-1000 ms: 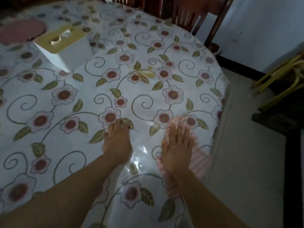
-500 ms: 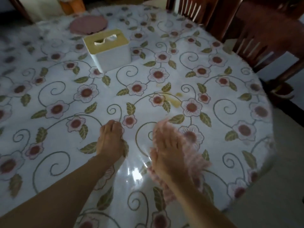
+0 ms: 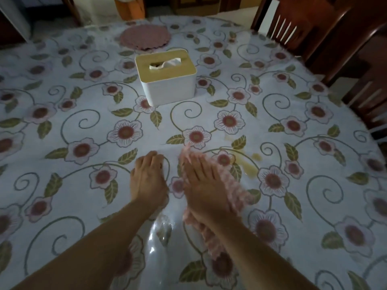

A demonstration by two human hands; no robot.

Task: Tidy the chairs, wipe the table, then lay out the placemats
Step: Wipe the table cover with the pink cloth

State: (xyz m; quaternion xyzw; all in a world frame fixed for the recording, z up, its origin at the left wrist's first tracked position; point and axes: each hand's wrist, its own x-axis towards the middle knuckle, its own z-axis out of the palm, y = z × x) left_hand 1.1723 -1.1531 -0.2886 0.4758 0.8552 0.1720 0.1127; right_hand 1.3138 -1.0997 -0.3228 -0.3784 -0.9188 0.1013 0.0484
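A round table [image 3: 62, 114] carries a white cloth printed with flowers under a glossy clear cover. My right hand [image 3: 204, 183] lies flat on a pink fluffy wiping cloth [image 3: 238, 195], pressing it onto the table near the front. Just beyond the cloth, to its right, a yellowish stain [image 3: 249, 166] marks the cover. My left hand [image 3: 147, 178] rests palm down on the table beside it, fingers together, holding nothing. A round pink placemat [image 3: 144, 37] lies at the far side of the table.
A white tissue box [image 3: 167, 77] with a tan lid stands mid-table, behind my hands. Dark wooden chairs [image 3: 326, 34] stand at the far right edge. An orange object [image 3: 130, 7] sits on the floor beyond the table.
My right hand has slid the pink cloth leftward and inward from the table's right edge toward the stain. The view has swung left, and the left hand stays flat on the table.
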